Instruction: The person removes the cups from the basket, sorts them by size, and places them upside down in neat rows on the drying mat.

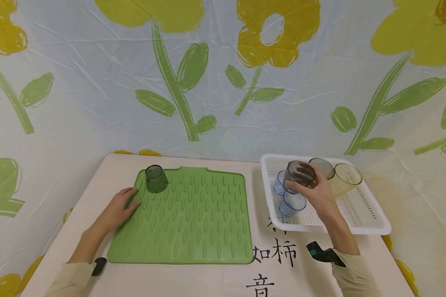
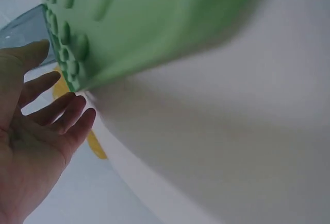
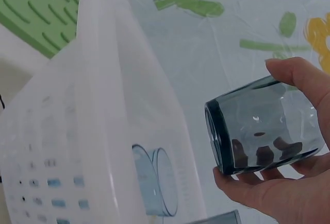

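My right hand (image 1: 321, 196) grips a smoky grey glass (image 3: 258, 123) above the white basket (image 1: 330, 228), thumb on one side and fingers round the other. Beneath it in the basket stand two blue glasses (image 1: 292, 204). Another grey glass (image 1: 324, 167) and a yellowish glass (image 1: 345, 185) are farther right, partly behind the hand. On the left, my left hand (image 1: 116, 212) lies at the left edge of the green ridged mat (image 1: 193, 222), fingers loosely bent and holding nothing. A dark glass (image 1: 156, 180) sits on the mat's far left corner, near those fingers.
Both mat and basket lie on a pale table (image 1: 182, 280) with black printed characters (image 1: 283, 252). Behind the table hangs a flower-patterned cloth (image 1: 107, 107). The basket's raised wall (image 3: 111, 105) stands beside the right hand.
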Demonstrator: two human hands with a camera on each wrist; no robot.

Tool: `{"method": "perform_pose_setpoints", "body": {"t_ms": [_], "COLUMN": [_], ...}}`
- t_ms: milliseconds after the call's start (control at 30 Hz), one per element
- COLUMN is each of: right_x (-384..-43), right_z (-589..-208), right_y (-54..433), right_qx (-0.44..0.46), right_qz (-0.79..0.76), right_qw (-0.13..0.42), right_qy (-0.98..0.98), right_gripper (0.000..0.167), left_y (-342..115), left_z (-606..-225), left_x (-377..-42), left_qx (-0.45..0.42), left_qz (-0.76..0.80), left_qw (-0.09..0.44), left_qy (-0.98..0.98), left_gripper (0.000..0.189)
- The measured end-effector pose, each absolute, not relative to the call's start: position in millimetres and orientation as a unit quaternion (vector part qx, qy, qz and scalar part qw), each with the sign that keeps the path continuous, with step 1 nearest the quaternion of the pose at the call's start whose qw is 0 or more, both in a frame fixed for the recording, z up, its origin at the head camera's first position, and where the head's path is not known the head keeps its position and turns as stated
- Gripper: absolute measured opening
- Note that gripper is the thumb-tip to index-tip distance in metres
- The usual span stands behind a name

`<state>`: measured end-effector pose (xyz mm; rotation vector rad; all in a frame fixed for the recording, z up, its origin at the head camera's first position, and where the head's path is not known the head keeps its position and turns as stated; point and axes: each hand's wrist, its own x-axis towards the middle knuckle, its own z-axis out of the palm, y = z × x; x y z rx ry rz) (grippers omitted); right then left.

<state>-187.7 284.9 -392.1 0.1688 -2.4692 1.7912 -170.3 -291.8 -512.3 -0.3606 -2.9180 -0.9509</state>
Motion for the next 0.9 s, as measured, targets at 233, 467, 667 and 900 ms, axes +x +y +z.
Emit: {"method": "perform_pose_setpoints", "body": {"t_ms": [233, 467, 667, 900], "right_x": [-193, -197, -201, -203], "right_z": [-397, -401, -405, -407], "right_y": [271, 257, 240, 219], "right_qx": [0.063, 0.067, 0.071, 0.078], "right_qz": [0.596, 0.611, 0.630, 0.647], "right_qw": [0.037, 0.024, 0.007, -0.013], "right_qy": [-0.799, -0.788, -0.774, -0.759], "right_gripper": [0.071, 0.072, 0.072, 0.074], "left_y": [-277, -256, -237, -216], "left_z": [-505, -496, -490, -483], "left_x": [-163, -158, -157, -159], "left_qx": [-0.099, -0.122, -0.142, -0.155], "left_qz": [-0.313, -0.333, -0.363, -0.385], "left_qw": [0.055, 0.105, 0.119, 0.114], "left_qy": [-0.943, -0.929, -0.913, -0.903], "left_gripper": [0.045, 0.037, 0.034, 0.033]}}
